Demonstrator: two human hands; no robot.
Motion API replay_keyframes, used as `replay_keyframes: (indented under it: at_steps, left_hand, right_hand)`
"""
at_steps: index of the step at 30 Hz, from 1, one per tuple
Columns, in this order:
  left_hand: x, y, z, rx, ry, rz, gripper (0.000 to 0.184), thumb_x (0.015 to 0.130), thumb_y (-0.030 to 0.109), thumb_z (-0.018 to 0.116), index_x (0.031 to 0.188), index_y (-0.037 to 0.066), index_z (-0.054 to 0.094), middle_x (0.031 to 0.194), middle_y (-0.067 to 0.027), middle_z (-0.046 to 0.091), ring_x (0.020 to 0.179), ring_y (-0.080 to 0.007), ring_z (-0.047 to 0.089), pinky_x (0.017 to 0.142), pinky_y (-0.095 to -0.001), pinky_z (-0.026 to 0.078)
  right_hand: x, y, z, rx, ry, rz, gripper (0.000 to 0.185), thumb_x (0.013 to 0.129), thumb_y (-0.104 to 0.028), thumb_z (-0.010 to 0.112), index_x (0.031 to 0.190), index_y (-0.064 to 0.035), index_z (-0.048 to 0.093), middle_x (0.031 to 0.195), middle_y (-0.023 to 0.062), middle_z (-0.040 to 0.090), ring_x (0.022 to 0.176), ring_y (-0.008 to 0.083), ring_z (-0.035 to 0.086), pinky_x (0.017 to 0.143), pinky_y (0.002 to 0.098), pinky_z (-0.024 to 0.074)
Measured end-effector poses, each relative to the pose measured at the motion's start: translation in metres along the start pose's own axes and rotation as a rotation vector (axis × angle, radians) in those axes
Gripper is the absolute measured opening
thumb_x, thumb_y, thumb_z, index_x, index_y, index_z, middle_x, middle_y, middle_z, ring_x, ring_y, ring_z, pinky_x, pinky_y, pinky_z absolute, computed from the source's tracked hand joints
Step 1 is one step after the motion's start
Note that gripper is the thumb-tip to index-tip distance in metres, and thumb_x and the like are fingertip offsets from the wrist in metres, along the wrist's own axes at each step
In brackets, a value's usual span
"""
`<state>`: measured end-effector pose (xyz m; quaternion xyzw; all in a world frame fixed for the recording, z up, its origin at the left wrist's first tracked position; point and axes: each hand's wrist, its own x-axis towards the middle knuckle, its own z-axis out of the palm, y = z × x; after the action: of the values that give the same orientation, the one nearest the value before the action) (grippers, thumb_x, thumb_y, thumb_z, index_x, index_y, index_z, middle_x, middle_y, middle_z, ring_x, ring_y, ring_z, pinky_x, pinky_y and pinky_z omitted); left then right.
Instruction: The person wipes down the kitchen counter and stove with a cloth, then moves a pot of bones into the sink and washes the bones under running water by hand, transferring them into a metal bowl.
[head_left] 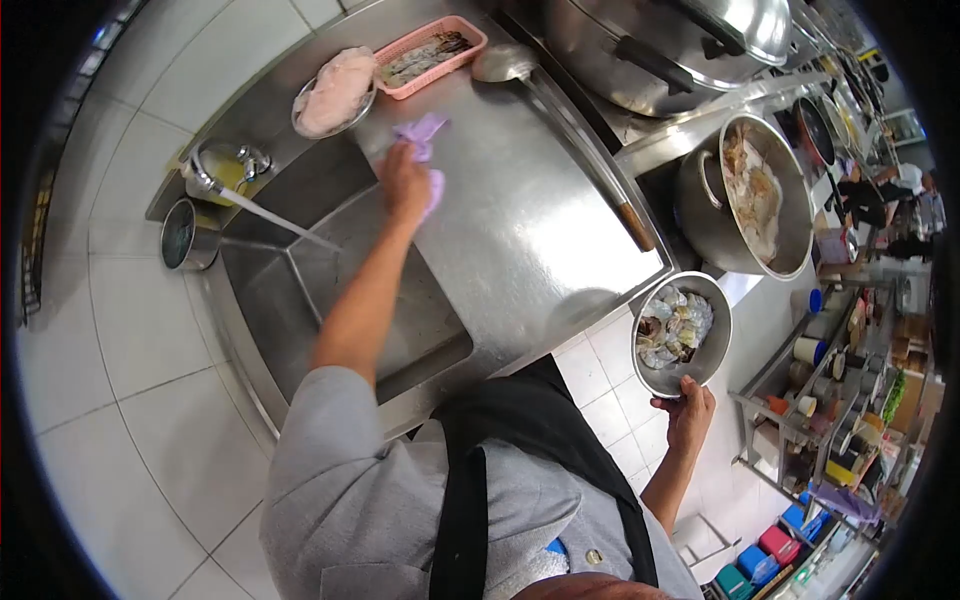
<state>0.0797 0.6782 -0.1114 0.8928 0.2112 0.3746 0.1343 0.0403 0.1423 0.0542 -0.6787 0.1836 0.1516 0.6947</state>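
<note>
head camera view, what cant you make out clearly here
All in the head view:
Purple cloth: partly hidden by the left hand.
Sink: part of its bottom lies behind the left forearm.
Bowl in the right hand: its underside faces away from the camera.
Big pot: cut off by the top edge.
Shelf goods: many too small and blurred to name.

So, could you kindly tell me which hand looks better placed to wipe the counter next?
Probably the left hand: it holds the cloth right at the counter. The right hand is occupied, gripping the bowl by its rim, out beyond the counter's edge.
</note>
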Motion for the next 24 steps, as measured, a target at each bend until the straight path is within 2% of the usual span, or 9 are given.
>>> replay_keyframes:
  at_steps: [3, 6, 8, 10, 12, 16, 20, 22, 24]
  left_hand:
    - [-0.007, 0.092, 0.033, -0.148, -0.235, -0.174, 0.024, 0.078, 0.006, 0.052, 0.102, 0.002, 0.054, 0.105, -0.019, 0.056, 0.102, -0.0357, 0.051, 0.089, -0.0494, 0.035]
    - [-0.056, 0.193, 0.037, -0.306, -0.104, 0.176, 0.031, 0.068, 0.004, 0.053, 0.098, -0.001, 0.054, 0.099, -0.0169, 0.053, 0.093, -0.0349, 0.048, 0.083, -0.0451, 0.036]
    - [-0.104, 0.23, 0.016, -0.521, -0.315, 0.061, 0.037, 0.065, -0.001, 0.052, 0.102, 0.002, 0.057, 0.11, -0.0149, 0.053, 0.108, -0.0344, 0.047, 0.093, -0.0475, 0.034]
    - [-0.143, 0.239, -0.043, -0.628, -0.356, 0.138, 0.038, 0.066, -0.001, 0.053, 0.103, 0.005, 0.061, 0.118, -0.0157, 0.053, 0.121, -0.0324, 0.043, 0.103, -0.0475, 0.03]
    - [-0.194, 0.191, -0.091, -0.644, -0.739, 0.327, 0.037, 0.074, 0.012, 0.06, 0.11, 0.004, 0.059, 0.13, -0.016, 0.049, 0.127, -0.0281, 0.039, 0.108, -0.0475, 0.025]
    - [-0.275, 0.097, -0.223, -0.592, -0.512, 0.032, 0.025, 0.077, 0.013, 0.058, 0.1, 0.005, 0.063, 0.12, -0.0123, 0.057, 0.122, -0.0313, 0.045, 0.105, -0.05, 0.029]
    - [-0.347, 0.043, -0.369, 0.235, -0.229, -0.506, 0.02, 0.08, 0.005, 0.051, 0.096, 0.002, 0.063, 0.114, -0.016, 0.058, 0.111, -0.033, 0.052, 0.096, -0.0488, 0.04]
    - [-0.358, 0.009, -0.408, 0.364, 0.038, -0.701, 0.022, 0.078, -0.001, 0.051, 0.096, 0.0, 0.063, 0.113, -0.0167, 0.059, 0.111, -0.0338, 0.053, 0.098, -0.0481, 0.038]
    - [-0.344, -0.029, -0.41, 0.401, 0.145, -0.581, 0.025, 0.076, -0.005, 0.051, 0.098, 0.0, 0.063, 0.112, -0.017, 0.059, 0.111, -0.0338, 0.053, 0.099, -0.047, 0.038]
  right_hand:
    - [0.012, -0.017, 0.025, -0.036, -0.101, -0.037, 0.024, 0.085, -0.018, 0.055, 0.089, 0.0056, 0.055, 0.075, 0.0095, 0.059, 0.06, 0.0206, 0.064, 0.049, 0.0336, 0.0571]
    - [0.029, -0.03, 0.066, -0.087, -0.223, -0.04, 0.025, 0.085, -0.019, 0.055, 0.09, 0.0056, 0.056, 0.078, 0.0111, 0.06, 0.061, 0.0213, 0.063, 0.05, 0.0344, 0.057]
    - [0.049, -0.026, 0.097, -0.125, -0.318, -0.033, 0.025, 0.085, -0.019, 0.056, 0.089, 0.006, 0.057, 0.079, 0.012, 0.06, 0.061, 0.021, 0.063, 0.051, 0.0345, 0.0571]
    - [0.078, -0.009, 0.136, -0.143, -0.392, -0.048, 0.024, 0.085, -0.018, 0.055, 0.082, 0.0058, 0.056, 0.074, 0.0117, 0.058, 0.059, 0.022, 0.062, 0.052, 0.036, 0.0574]
    - [0.114, 0.02, 0.173, -0.161, -0.53, -0.026, 0.024, 0.085, -0.017, 0.053, 0.078, 0.0061, 0.053, 0.068, 0.0107, 0.055, 0.058, 0.0231, 0.062, 0.052, 0.0369, 0.0568]
    - [0.13, 0.044, 0.263, -0.157, -0.629, 0.074, 0.026, 0.088, -0.015, 0.048, 0.084, 0.01, 0.053, 0.072, 0.0189, 0.059, 0.064, 0.0283, 0.065, 0.057, 0.0365, 0.0561]
    - [0.156, 0.067, 0.32, -0.111, -0.685, 0.009, 0.031, 0.091, -0.019, 0.047, 0.101, 0.0087, 0.055, 0.084, 0.0206, 0.064, 0.077, 0.0285, 0.065, 0.066, 0.0384, 0.0563]
    - [0.151, 0.06, 0.34, -0.065, -0.779, 0.095, 0.042, 0.094, -0.037, 0.048, 0.103, 0.0025, 0.057, 0.1, 0.0163, 0.064, 0.095, 0.0278, 0.061, 0.082, 0.0444, 0.0497]
    - [0.131, 0.053, 0.349, -0.107, -0.862, 0.082, 0.044, 0.094, -0.045, 0.045, 0.103, -0.0035, 0.057, 0.112, 0.0136, 0.061, 0.107, 0.0271, 0.056, 0.088, 0.0467, 0.0438]
